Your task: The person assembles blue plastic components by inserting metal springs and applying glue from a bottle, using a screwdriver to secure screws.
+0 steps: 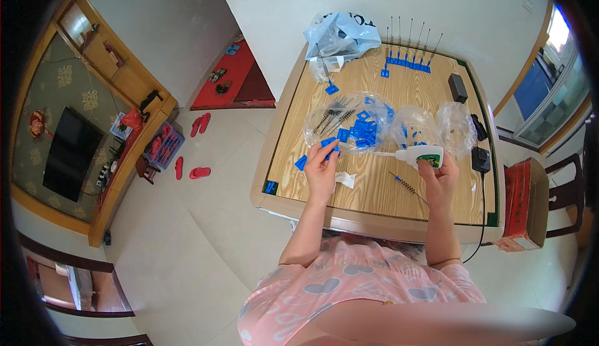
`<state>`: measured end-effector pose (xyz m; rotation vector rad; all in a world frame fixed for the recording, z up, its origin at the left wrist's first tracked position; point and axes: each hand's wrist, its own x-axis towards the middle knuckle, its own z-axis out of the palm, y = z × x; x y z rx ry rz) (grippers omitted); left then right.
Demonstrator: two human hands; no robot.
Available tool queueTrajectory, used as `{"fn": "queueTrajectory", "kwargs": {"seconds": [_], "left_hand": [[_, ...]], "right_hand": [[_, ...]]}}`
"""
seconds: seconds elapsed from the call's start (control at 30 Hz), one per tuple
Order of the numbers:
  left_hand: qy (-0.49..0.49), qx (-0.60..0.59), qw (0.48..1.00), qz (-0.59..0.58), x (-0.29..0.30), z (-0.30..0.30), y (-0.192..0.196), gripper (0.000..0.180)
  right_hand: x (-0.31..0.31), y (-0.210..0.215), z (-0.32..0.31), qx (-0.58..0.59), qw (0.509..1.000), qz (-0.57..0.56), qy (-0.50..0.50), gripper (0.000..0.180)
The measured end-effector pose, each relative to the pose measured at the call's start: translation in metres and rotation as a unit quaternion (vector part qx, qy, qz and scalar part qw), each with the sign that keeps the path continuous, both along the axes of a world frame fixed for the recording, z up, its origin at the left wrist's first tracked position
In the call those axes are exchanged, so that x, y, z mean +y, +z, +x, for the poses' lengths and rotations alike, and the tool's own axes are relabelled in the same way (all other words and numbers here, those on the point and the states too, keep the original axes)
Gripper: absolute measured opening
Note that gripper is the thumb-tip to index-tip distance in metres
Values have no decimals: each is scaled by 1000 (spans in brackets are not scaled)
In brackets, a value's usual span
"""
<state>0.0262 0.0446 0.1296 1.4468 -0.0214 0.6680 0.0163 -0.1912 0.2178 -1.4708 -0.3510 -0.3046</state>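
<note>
My left hand point(321, 170) pinches a small blue plastic piece point(329, 146) above the near left part of the table. In my right hand point(440, 177) is a white squeeze bottle point(412, 154), held on its side. Its long thin nozzle points left toward the blue piece. Beyond my hands, an open clear bag point(312, 112) holds many blue plastic pieces point(362, 131) and dark coiled springs on rods point(337, 116). Another blue piece point(301, 162) lies left of my left hand. One spring rod point(409, 187) rests on the wood near my right hand.
Several spring rods stand upright in blue bases point(409, 64) at the back; another base point(331, 88) stands left. Crumpled clear bags point(417, 124), a blue-white bag point(343, 34), white tissue point(345, 180), a black box point(457, 88) and a corded black device point(480, 159) lie on the table point(374, 196).
</note>
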Motion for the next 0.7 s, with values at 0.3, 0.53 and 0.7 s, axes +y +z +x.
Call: {"fn": "queueTrajectory", "kwargs": {"seconds": [0.3, 0.53, 0.7], "left_hand": [[3, -2, 1000, 10, -1, 1, 0, 25], [3, -5, 1000, 11, 0, 1, 1, 25], [1, -6, 1000, 8, 0, 0, -1, 24]], "right_hand": [[0, 1, 0, 5, 1000, -1, 9, 21], [1, 3, 0, 2, 1000, 0, 5, 20], [-1, 1, 1, 24, 1000, -4, 3, 21]]}}
